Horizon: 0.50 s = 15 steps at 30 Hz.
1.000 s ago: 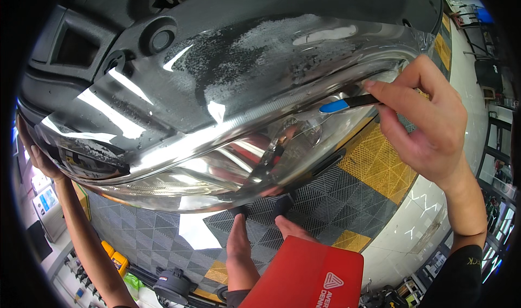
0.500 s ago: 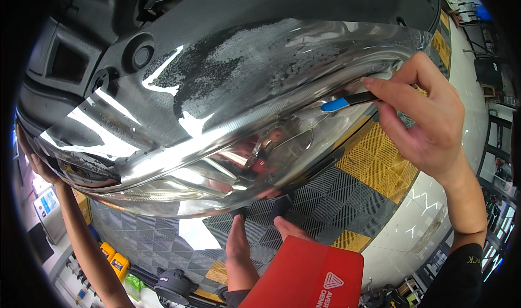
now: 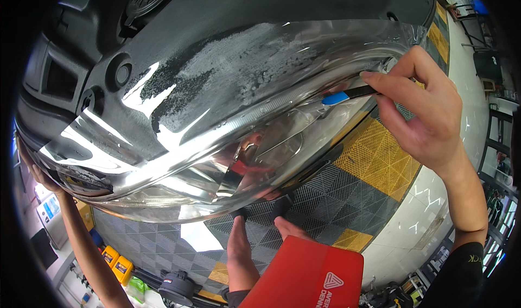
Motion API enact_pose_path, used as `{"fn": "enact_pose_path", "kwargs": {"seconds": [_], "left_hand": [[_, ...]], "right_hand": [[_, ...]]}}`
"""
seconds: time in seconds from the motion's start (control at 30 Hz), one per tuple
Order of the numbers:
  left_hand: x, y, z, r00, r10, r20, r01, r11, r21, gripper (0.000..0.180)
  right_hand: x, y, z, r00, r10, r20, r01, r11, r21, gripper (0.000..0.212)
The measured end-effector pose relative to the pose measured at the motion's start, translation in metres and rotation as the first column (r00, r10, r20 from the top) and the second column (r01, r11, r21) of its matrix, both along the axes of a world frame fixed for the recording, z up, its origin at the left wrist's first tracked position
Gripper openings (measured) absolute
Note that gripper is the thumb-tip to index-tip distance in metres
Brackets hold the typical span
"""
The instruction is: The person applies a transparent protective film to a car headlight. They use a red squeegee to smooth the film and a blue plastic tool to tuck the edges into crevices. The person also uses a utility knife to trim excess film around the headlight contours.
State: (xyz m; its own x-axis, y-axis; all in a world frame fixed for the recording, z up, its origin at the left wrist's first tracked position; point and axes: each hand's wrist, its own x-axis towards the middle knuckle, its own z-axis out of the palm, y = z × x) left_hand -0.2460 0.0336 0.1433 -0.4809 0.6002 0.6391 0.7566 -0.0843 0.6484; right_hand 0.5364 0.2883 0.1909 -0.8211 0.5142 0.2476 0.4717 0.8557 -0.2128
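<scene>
In front of me a car headlight (image 3: 260, 161) stretches slantwise, its clear lens reflecting me. A transparent film (image 3: 217, 74) lies over its upper part and onto the dark panel behind, with wet, speckled patches and bright glare. My right hand (image 3: 426, 110) pinches a slim black tool with a blue flat tip (image 3: 335, 98) between thumb and fingers. That tip rests at or just above the lens near its right end; contact is hard to judge. My left hand (image 3: 40, 176) lies at the headlight's far left end, fingers stretched along the edge, partly hidden.
Black engine-bay trim (image 3: 57, 80) with recesses borders the upper left. Below are grey and yellow floor tiles (image 3: 380, 161), a white sheet (image 3: 201, 236), my feet and a red apron-like panel (image 3: 309, 275). Yellow cases (image 3: 122, 269) stand lower left; shelving (image 3: 502, 161) lines the right.
The view has shifted slightly, so the trim and glare sit further left. My right hand and the blue-tipped tool hold nearly the same place, with the tip marginally higher. My left hand stays put.
</scene>
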Motion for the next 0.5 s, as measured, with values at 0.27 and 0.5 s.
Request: {"fn": "enact_pose_path", "kwargs": {"seconds": [0.27,0.5], "left_hand": [[-0.050,-0.012,-0.002,0.995,0.021,0.098,-0.022,1.000,0.014,0.057],[-0.057,-0.014,-0.004,0.992,0.029,0.121,-0.031,0.999,0.019,0.058]], "right_hand": [[0.005,0.006,0.000,1.000,0.001,0.006,-0.001,1.000,-0.015,0.036],[0.010,0.013,-0.003,1.000,0.001,-0.014,-0.001,1.000,-0.026,0.035]]}}
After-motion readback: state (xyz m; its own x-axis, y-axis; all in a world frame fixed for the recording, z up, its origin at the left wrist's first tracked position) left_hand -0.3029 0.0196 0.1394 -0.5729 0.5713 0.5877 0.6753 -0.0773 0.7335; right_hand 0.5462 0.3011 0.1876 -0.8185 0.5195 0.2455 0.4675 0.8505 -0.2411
